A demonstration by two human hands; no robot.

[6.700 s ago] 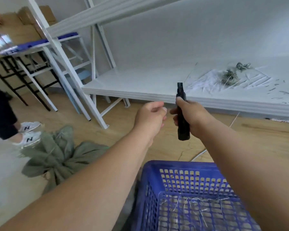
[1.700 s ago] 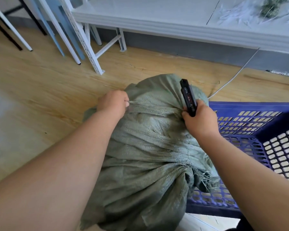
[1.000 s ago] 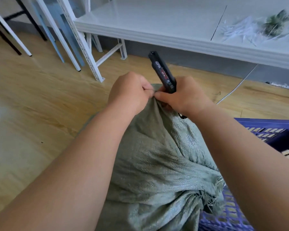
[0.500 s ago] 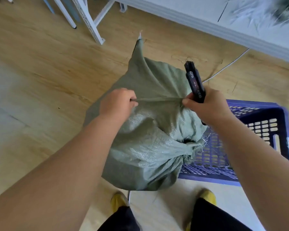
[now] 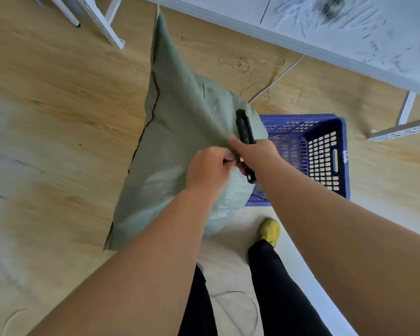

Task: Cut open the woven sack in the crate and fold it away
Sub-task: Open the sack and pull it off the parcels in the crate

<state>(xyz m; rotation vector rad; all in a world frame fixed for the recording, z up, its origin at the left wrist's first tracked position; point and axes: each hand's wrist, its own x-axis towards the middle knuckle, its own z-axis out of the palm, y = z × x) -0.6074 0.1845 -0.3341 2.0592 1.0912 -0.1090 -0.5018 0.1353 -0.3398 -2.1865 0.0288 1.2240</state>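
Note:
A grey-green woven sack [image 5: 172,132] hangs spread out in the air, one corner pointing up toward the shelf, its lower edge near the floor. My left hand [image 5: 210,170] pinches the sack's fabric close to my right hand [image 5: 254,154]. The right hand grips a black utility knife [image 5: 245,132] and also pinches the sack. The knife points up, away from me; its blade is not visible. The blue plastic crate [image 5: 325,151] stands on the floor right of the sack, partly hidden behind it and my right arm.
A low white shelf board [image 5: 337,32] with cut strands and scraps runs across the top right. White rack legs [image 5: 102,27] stand at top left. A thin white cord [image 5: 277,78] lies on the wooden floor. My legs and a yellow shoe [image 5: 269,232] are below.
The sack has been lifted and opened out into a flat hanging sheet. My hands have come together at its near edge. The view tilted further downward.

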